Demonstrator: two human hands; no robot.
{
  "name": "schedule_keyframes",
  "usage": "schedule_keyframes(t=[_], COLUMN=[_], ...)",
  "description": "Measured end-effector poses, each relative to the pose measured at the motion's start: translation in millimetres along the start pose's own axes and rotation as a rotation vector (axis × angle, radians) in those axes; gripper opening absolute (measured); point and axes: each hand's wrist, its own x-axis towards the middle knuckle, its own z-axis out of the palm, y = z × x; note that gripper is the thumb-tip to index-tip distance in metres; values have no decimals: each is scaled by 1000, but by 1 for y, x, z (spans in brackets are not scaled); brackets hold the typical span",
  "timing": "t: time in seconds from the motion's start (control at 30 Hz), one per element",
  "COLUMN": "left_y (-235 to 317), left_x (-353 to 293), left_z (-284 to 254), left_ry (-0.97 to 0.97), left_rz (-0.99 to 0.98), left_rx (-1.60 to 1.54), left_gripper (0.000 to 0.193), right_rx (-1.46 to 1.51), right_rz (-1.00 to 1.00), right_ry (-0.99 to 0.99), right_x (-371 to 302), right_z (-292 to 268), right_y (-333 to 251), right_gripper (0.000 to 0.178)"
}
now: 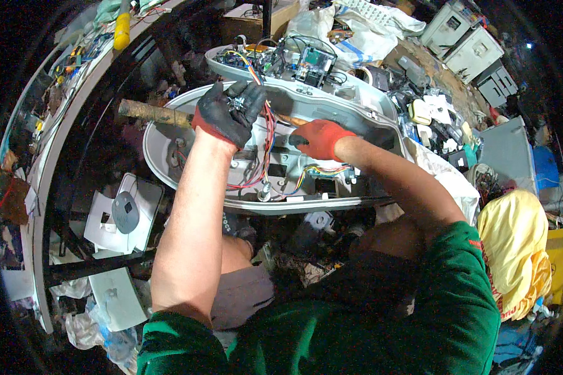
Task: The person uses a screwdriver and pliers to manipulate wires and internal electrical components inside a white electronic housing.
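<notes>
My left hand [230, 114] in its red-and-black glove is closed on a small black part with red wires, frame centre | my right hand [322, 138] grips a rusty wooden-handled tool [154, 114] | stripping the grey plastic appliance shell [169, 134], I judge | next: free the wiring without snagging

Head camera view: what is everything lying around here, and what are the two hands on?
Appliance housing: one, light grey, oval, centre, opened up.
Wire bundle: one, mostly red, inside the housing.
Circuit boards: several, green and dark, on the housing's far edge.
Wooden handle: one, brown, lying across the housing.
White plastic panels: a few, lower left.
Yellow-handled tool: one, upper left bench.
Yellow sack: one, right.
Grey metal boxes: several, upper right.
Left hand: red-and-black glove, closed on a small dark part by the wires.
Right hand: red glove, pressing inside the housing.
</notes>
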Motion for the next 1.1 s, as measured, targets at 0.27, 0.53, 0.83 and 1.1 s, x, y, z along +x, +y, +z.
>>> schedule_keyframes(t=[0.27, 0.53, 0.83, 1.1], left_y=[2, 5, 4, 1], left_x=[1, 3, 5, 3], left_z=[-3, -5, -5, 0], left_ry=[-14, -45, -58, -58], left_rz=[-14, -26, -29, -27], left_rx=[41, 49, 30, 27], left_gripper=[40, 41, 42, 39], right_rx=[-196, -116, 88, -134], right_rz=[43, -34, 101, 79], right_ry=[-22, -77, -7, 9], right_x=[18, 0, -7, -18], right_z=[34, 37, 39, 31], right_y=[12, 17, 15, 10], right_gripper=[26, 38, 42, 44])
